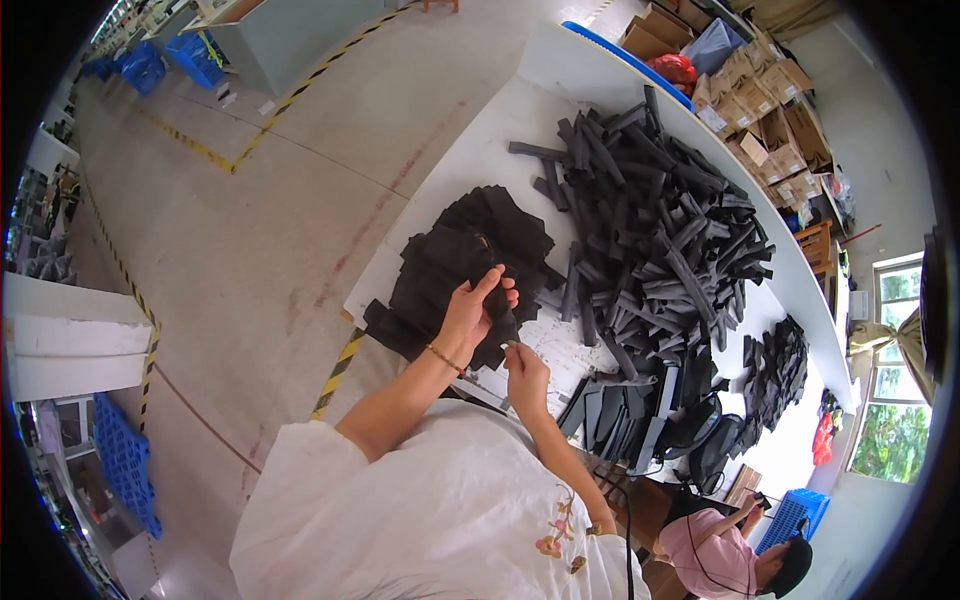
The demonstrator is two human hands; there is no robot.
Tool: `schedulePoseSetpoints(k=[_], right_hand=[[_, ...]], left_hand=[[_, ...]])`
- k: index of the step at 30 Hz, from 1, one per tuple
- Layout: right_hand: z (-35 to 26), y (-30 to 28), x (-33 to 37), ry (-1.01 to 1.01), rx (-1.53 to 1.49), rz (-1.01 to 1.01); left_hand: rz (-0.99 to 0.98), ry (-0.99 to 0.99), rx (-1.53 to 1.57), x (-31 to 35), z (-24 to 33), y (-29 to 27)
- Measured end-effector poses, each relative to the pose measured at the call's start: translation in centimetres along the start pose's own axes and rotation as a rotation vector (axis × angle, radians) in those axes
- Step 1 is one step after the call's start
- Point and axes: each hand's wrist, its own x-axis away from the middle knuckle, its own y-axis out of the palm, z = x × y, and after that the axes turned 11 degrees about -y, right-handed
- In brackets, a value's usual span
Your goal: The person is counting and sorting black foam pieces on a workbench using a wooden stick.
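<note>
In front of me both hands meet at a dark, sleeve-like soft piece (506, 318). My left hand (478, 308) is closed round its upper part, the thumb lying along it. At its lower end my right hand (527, 374) pinches the edge between thumb and fingertips. Behind and to the left of my hands lies a heap of flat black fabric pieces (430, 265), fanned out in layers on the white table (440, 160). A large pile of dark grey tubes (660, 220) covers the table to the right.
Flat black panels (610, 412) and rounded black cases (700, 430) lie at the near right. Another black heap (775, 365) is farther right. A person in pink (710, 550) works there beside a blue crate (793, 518). Cardboard boxes (770, 140) stand beyond the table's raised edge.
</note>
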Motion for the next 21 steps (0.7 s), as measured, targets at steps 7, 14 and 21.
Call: schedulePoseSetpoints(k=[7, 14, 21], right_hand=[[-1.1, -2.6, 4.4, 0.187, -0.068, -0.135], [-2.8, -12.0, 10.9, 0.206, -0.027, -0.300], [0.5, -10.0, 2.6, 0.087, -0.139, 0.112]], left_hand=[[0.135, 0.167, -0.131, -2.2, 2.1, 0.4], [0.068, 0.310, 0.064, -6.3, 9.3, -1.9], [0.232, 0.239, -0.167, -5.6, 2.9, -1.0]])
